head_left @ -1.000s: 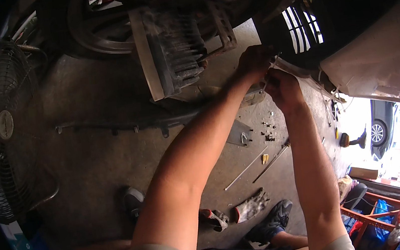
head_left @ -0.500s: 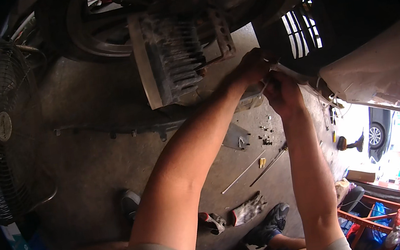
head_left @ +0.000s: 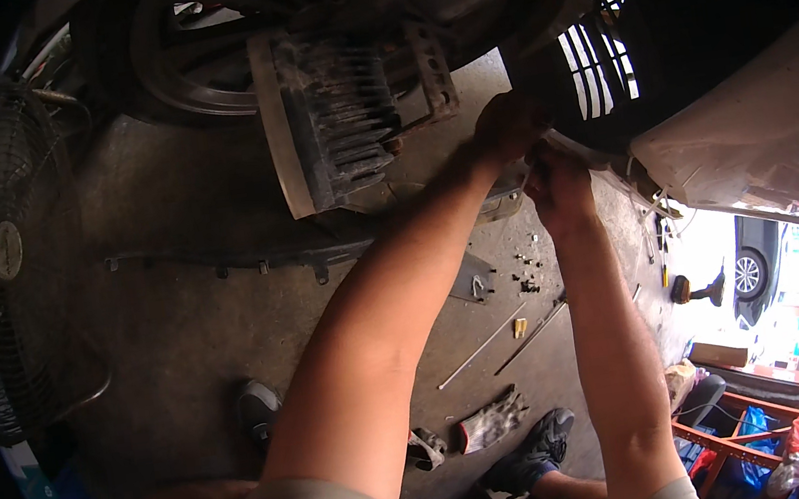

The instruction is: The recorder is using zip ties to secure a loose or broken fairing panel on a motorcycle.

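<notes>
A person is stretching both bare arms toward the far right of a grey floor (head_left: 178,329), where the left hand (head_left: 511,126) and the right hand (head_left: 563,186) are meeting at the thin edge of a large, pale, curved panel (head_left: 758,137) with a dark inner side. The fingers of both hands are curling inward at that edge, the left hand working slightly farther off; in the shadow, one cannot tell what they are pinching. The panel is filling the far right, beside a dark slotted grille (head_left: 593,72). Left of the hands, a dark finned block with a pale flat side (head_left: 332,122) is showing before a dark spoked wheel (head_left: 302,5). Nearer, a flat grey plate (head_left: 469,281), small dark fasteners (head_left: 529,283), a small yellow piece (head_left: 520,328) and two slim rods (head_left: 483,346) are lying between the forearms, with stained grey gloves (head_left: 495,421) resting nearer still. A round wire-caged fan (head_left: 6,251) is standing at left; a black-and-yellow power drill (head_left: 697,288) is lying at right.
</notes>
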### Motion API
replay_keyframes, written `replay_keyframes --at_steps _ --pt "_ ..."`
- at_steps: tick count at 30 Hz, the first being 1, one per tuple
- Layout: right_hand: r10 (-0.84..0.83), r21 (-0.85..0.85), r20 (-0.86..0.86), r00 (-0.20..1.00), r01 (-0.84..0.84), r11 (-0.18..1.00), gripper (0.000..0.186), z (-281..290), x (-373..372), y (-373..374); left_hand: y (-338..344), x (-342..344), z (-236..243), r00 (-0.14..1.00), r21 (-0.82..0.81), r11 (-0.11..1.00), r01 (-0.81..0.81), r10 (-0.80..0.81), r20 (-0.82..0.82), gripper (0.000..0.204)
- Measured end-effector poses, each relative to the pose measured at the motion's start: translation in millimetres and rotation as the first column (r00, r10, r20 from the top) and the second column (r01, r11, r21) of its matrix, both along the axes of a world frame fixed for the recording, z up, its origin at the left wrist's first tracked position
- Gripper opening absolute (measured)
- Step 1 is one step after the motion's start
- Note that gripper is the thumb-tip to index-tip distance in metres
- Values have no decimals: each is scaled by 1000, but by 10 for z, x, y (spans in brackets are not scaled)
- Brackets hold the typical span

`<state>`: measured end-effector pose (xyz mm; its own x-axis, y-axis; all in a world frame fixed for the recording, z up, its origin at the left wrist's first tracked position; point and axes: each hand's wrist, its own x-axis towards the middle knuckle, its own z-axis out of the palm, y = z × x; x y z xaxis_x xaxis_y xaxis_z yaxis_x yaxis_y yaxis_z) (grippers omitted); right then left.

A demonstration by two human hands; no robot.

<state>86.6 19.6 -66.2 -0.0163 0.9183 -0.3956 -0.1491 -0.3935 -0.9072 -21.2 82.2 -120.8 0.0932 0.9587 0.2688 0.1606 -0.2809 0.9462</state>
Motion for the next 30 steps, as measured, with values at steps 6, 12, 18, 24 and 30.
replay_keyframes --at_steps 6,12,18,24,30 --pt "46 -108 14 999 -44 993 11 230 -192 -373 32 47 -69 989 188 972 -139 147 -29 21" --pt "-2 -40 -21 1000 1 999 13 172 -102 -397 -45 128 47 979 130 975 -182 192 -72 25" --pt "-52 7 -16 999 52 999 12 167 -121 -331 -123 209 12 968 -123 962 -244 235 -88 34" --pt "-94 59 323 942 79 995 12 320 -273 -428 -64 464 -402 932 -259 943 -210 273 237 26" --pt "-202 314 559 804 20 949 15 150 -155 -259 -43 682 -285 637 -649 758 -69 534 556 60"
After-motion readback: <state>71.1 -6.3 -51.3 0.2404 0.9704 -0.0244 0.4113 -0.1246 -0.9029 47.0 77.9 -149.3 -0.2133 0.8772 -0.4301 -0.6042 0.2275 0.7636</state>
